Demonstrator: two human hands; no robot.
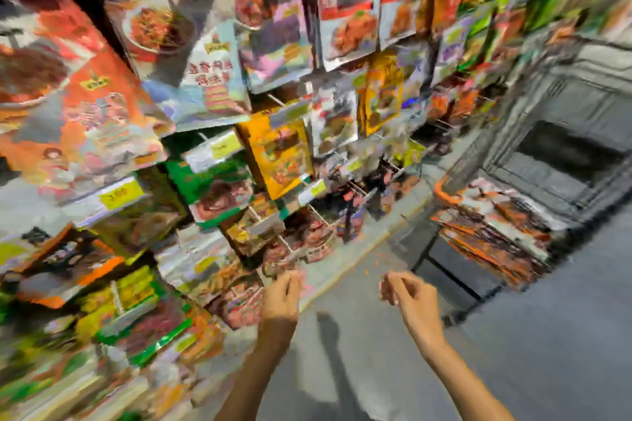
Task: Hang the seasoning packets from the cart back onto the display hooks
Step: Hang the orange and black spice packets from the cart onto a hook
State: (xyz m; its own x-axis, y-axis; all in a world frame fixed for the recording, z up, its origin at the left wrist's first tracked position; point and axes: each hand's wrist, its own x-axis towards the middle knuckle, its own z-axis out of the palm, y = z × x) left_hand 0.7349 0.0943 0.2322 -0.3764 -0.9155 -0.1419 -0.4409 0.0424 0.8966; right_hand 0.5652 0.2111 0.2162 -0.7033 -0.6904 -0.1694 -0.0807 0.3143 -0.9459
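The seasoning packets (496, 225) lie in a loose red and orange heap in the cart (448, 195), which stands at the middle right of the frame, its orange rim corner turned toward the shelving. Everything is badly smeared by motion, so no print on them can be read.

Left of the cart, across the centre and whole left side, the display is crowded with hanging packets (280, 154): yellow ones in the middle, green ones below and left, large red ones at the upper left. A few bare metal display hooks (321, 214) stick out low in the centre, and yellow price tags (119, 195) sit on the rails.

Both bare forearms reach up from the bottom edge. The left hand (282, 296), lower centre, is right up against the lowest blurred packets on the display, fingers curled; whether it grips one I cannot tell. The right hand (408, 296) hangs in open air between display and cart, apart from both, fingers loosely bent; whether anything is pinched there I cannot tell either.

Grey floor (564, 335) fills the lower right.
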